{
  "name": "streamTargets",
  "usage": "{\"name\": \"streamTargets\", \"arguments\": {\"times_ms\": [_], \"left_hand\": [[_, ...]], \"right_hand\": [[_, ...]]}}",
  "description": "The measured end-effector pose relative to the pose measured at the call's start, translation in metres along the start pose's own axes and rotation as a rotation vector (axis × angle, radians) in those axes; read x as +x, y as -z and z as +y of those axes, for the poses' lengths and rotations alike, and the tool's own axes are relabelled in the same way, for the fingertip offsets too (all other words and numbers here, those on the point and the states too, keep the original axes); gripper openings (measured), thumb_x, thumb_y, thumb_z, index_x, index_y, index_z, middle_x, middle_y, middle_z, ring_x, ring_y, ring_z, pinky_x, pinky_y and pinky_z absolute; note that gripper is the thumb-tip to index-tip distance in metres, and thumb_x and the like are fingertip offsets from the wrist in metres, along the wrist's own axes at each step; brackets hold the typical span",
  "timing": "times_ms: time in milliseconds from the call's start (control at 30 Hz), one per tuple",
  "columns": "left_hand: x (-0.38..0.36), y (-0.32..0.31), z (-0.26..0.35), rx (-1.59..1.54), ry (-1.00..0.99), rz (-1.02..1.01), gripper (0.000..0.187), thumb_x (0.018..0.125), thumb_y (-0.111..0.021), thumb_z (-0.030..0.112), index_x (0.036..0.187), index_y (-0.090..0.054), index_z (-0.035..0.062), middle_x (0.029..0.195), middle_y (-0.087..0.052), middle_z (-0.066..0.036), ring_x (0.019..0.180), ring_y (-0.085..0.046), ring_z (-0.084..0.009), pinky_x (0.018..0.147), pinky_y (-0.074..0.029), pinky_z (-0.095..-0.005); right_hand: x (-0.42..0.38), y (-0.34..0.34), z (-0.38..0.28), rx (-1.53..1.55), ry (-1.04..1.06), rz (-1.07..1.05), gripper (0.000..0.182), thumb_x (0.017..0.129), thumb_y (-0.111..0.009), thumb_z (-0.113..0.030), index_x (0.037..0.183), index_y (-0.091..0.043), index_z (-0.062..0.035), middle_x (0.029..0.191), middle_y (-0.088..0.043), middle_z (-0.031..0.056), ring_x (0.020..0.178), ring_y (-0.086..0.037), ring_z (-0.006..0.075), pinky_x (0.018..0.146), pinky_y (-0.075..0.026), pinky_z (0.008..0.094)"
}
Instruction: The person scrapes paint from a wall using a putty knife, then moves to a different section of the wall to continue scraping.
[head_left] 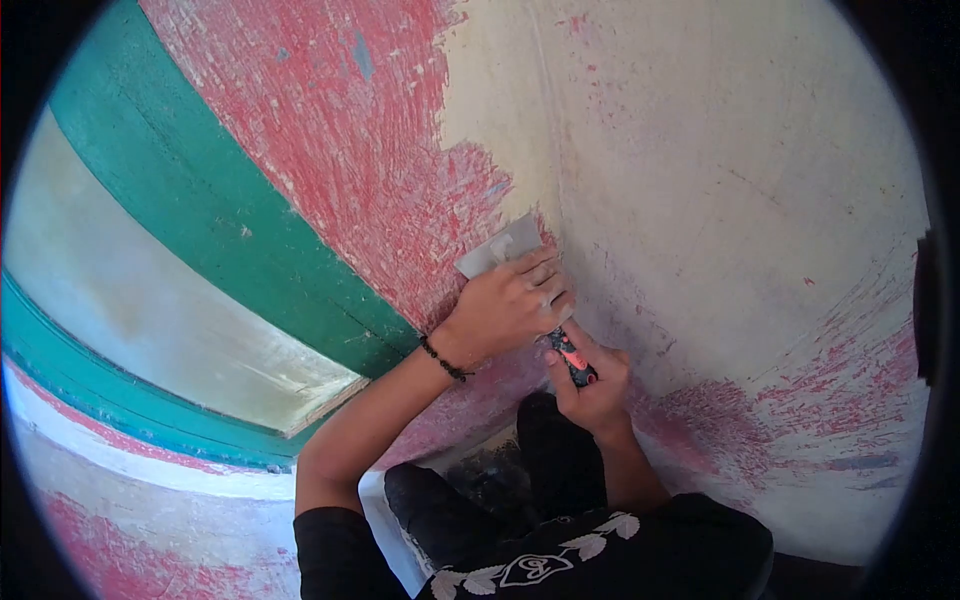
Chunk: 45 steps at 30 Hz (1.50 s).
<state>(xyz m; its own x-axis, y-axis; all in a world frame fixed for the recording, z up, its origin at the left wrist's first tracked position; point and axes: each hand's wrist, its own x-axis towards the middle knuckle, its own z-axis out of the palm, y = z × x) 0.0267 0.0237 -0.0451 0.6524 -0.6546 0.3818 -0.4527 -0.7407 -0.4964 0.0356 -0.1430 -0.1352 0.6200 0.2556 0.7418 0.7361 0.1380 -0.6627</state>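
Against the wall point(720, 200), where red paint point(370, 150) meets a cream patch point(510, 90), lies the scraper's blade point(495, 250). The left hand point(520, 300) presses over it, fingers point(535, 275) extended; the right hand's point(595, 385) grip is closed around the handle point(572, 358).

Pale wall point(720, 200), scratched red paint point(340, 130) (rather patchy), cream area point(505, 100) alongside, scraper blade point(490, 255) against the wall

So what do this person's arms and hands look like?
No gloves: the left hand has pale smudges on its fingers and a dark beaded bracelet at the wrist; the right hand shows no bracelet. The left sleeve is black and short.
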Motion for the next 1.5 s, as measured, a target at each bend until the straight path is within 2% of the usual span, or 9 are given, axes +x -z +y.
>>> {"name": "streamTargets", "arguments": {"times_ms": [133, 233, 333, 533, 633, 733, 833, 1233, 1500], "left_hand": [[0.006, 0.005, -0.002, -0.034, 0.04, -0.001, 0.014, 0.075, -0.059, 0.02, 0.083, -0.065, 0.01, 0.098, -0.068, -0.008, 0.107, -0.064, -0.0224, 0.102, -0.047, -0.0341], [0.002, 0.001, 0.001, -0.06, 0.068, -0.023, 0.014, 0.076, -0.059, 0.02, 0.084, -0.065, 0.0102, 0.102, -0.068, -0.008, 0.11, -0.063, -0.0232, 0.101, -0.048, -0.0344], [-0.001, 0.007, 0.002, -0.094, 0.059, -0.052, 0.014, 0.077, -0.059, 0.019, 0.085, -0.065, 0.0096, 0.105, -0.067, -0.007, 0.112, -0.063, -0.0242, 0.099, -0.049, -0.0347], [0.002, 0.009, 0.008, -0.147, 0.153, -0.02, 0.018, 0.072, -0.063, 0.019, 0.086, -0.066, 0.0088, 0.104, -0.067, -0.006, 0.112, -0.062, -0.0257, 0.095, -0.051, -0.0339], [0.005, 0.004, -0.001, -0.076, 0.059, 0.077, 0.016, 0.071, -0.063, 0.019, 0.082, -0.068, 0.0085, 0.09, -0.066, -0.006, 0.103, -0.064, -0.0213, 0.1, -0.047, -0.0331], [0.018, 0.012, -0.01, -0.049, 0.086, 0.052, 0.018, 0.068, -0.064, 0.02, 0.082, -0.068, 0.0083, 0.091, -0.067, -0.007, 0.102, -0.065, -0.0225, 0.099, -0.048, -0.0337], [0.009, 0.016, 0.001, -0.112, 0.097, -0.007, 0.021, 0.066, -0.067, 0.021, 0.083, -0.067, 0.0082, 0.091, -0.067, -0.008, 0.102, -0.065, -0.0235, 0.099, -0.048, -0.0347], [0.003, 0.013, 0.004, -0.176, 0.093, -0.006, 0.021, 0.064, -0.07, 0.019, 0.082, -0.067, 0.0082, 0.096, -0.069, -0.009, 0.105, -0.065, -0.0269, 0.089, -0.052, -0.0369], [0.011, 0.024, 0.001, -0.178, 0.101, -0.101, 0.024, 0.063, -0.072, 0.02, 0.083, -0.067, 0.0088, 0.096, -0.069, -0.009, 0.101, -0.066, -0.0271, 0.087, -0.052, -0.0371]], "right_hand": [[0.008, 0.005, -0.004, -0.015, -0.007, -0.008, 0.036, 0.079, -0.072, -0.005, 0.112, -0.064, 0.0074, 0.07, -0.066, 0.0165, 0.058, -0.066, 0.0195, 0.055, -0.05, 0.028], [0.003, -0.001, -0.001, 0.005, 0.01, 0.02, 0.036, 0.08, -0.071, -0.005, 0.113, -0.064, 0.0096, 0.071, -0.067, 0.0117, 0.058, -0.063, 0.0118, 0.057, -0.049, 0.0243], [-0.002, 0.002, -0.007, 0.045, -0.065, -0.02, 0.036, 0.081, -0.07, -0.005, 0.114, -0.064, 0.0099, 0.074, -0.07, 0.0134, 0.063, -0.065, 0.0114, 0.06, -0.05, 0.0245], [-0.003, -0.002, -0.002, 0.047, -0.031, 0.053, 0.036, 0.081, -0.072, -0.006, 0.113, -0.065, 0.0092, 0.075, -0.07, 0.0143, 0.065, -0.068, 0.0126, 0.059, -0.051, 0.0257], [-0.004, -0.005, 0.007, 0.099, -0.083, 0.049, 0.036, 0.081, -0.072, -0.006, 0.113, -0.065, 0.009, 0.075, -0.07, 0.0145, 0.067, -0.067, 0.0105, 0.06, -0.051, 0.0249], [0.013, -0.003, 0.002, 0.155, -0.21, 0.064, 0.036, 0.081, -0.072, -0.004, 0.114, -0.065, 0.0079, 0.077, -0.071, 0.0145, 0.069, -0.066, 0.0087, 0.061, -0.05, 0.024], [0.001, -0.004, -0.005, 0.188, -0.086, 0.106, 0.035, 0.081, -0.072, -0.004, 0.114, -0.066, 0.007, 0.077, -0.071, 0.0133, 0.066, -0.064, 0.0074, 0.061, -0.05, 0.0237], [-0.007, 0.0, -0.011, 0.211, -0.16, 0.054, 0.037, 0.082, -0.071, -0.004, 0.117, -0.065, 0.0058, 0.078, -0.071, 0.0107, 0.067, -0.061, 0.0066, 0.062, -0.049, 0.023], [-0.003, 0.003, -0.011, 0.216, -0.101, 0.095, 0.038, 0.082, -0.071, -0.005, 0.118, -0.065, 0.0051, 0.077, -0.07, 0.012, 0.067, -0.06, 0.0063, 0.061, -0.048, 0.023]]}}
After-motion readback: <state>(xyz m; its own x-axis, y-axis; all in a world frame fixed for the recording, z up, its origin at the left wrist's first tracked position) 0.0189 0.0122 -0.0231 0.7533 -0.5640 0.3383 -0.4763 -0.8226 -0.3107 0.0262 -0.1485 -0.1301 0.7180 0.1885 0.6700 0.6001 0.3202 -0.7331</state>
